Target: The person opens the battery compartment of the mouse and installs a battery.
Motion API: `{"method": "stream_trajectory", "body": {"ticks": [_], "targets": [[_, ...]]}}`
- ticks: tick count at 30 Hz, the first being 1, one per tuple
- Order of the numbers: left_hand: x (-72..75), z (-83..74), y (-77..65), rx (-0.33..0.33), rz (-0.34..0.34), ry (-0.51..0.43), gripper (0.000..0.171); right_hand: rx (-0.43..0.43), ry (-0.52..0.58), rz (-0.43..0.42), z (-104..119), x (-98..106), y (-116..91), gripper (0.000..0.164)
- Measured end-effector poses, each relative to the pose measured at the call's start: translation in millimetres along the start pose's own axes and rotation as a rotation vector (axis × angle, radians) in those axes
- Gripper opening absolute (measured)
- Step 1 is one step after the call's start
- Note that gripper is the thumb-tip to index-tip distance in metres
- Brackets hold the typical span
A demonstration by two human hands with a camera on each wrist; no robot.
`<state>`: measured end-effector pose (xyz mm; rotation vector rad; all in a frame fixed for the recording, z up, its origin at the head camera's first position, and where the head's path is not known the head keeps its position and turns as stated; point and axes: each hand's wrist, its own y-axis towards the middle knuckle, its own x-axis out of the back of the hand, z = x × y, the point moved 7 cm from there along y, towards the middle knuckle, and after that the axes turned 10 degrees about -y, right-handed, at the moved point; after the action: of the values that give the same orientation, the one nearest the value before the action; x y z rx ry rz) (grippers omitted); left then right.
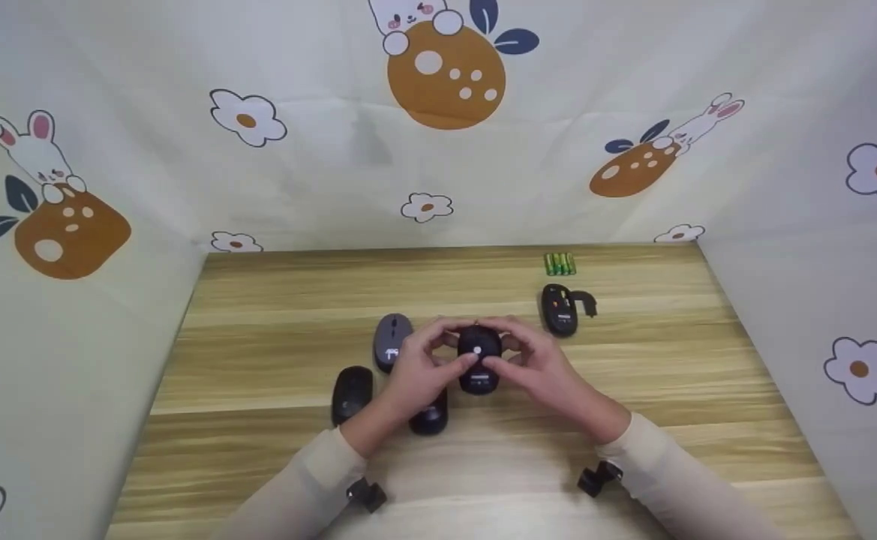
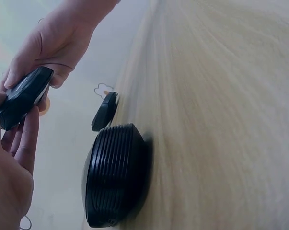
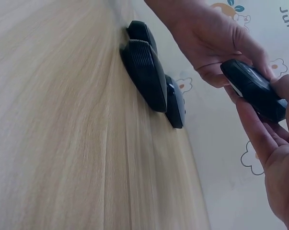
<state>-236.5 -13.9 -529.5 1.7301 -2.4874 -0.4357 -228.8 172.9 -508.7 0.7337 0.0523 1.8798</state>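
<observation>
A black computer mouse (image 1: 479,384) is held between both hands above the table, its underside with a white dot and a label turned up toward the head view. My left hand (image 1: 417,375) grips its left side, thumb on the underside and fingers curled round the far end. From the other side my right hand (image 1: 547,371) grips it the same way, its thumb close to the left one. Both wrist views show the mouse (image 2: 27,96) pinched between thumbs and fingers, clear of the tabletop.
Left of the hands lie a grey mouse (image 1: 391,330), a black mouse (image 1: 352,394) and another black mouse (image 1: 429,420) partly hidden by the left hand. At the back right, an upturned mouse (image 1: 558,319) lies beside a loose black cover (image 1: 587,300), with several green batteries (image 1: 560,264) behind.
</observation>
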Motion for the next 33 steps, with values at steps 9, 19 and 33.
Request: {"method": "stream_trajectory", "body": {"ticks": [9, 19, 33], "targets": [[0.0, 1.6, 0.4, 0.026, -0.001, -0.008, 0.044, -0.047, 0.006, 0.013, -3.2, 0.0, -0.4, 0.051], [-1.8, 4.7, -0.6, 0.066, 0.003, 0.03, 0.046, -0.144, 0.008, -0.001, -9.1, 3.1, -0.8, 0.048], [-3.9, 8.5, 2.8, 0.073, 0.025, 0.04, 0.043, 0.1, -0.167, -0.159, 8.2, 18.1, 7.0, 0.044]]}}
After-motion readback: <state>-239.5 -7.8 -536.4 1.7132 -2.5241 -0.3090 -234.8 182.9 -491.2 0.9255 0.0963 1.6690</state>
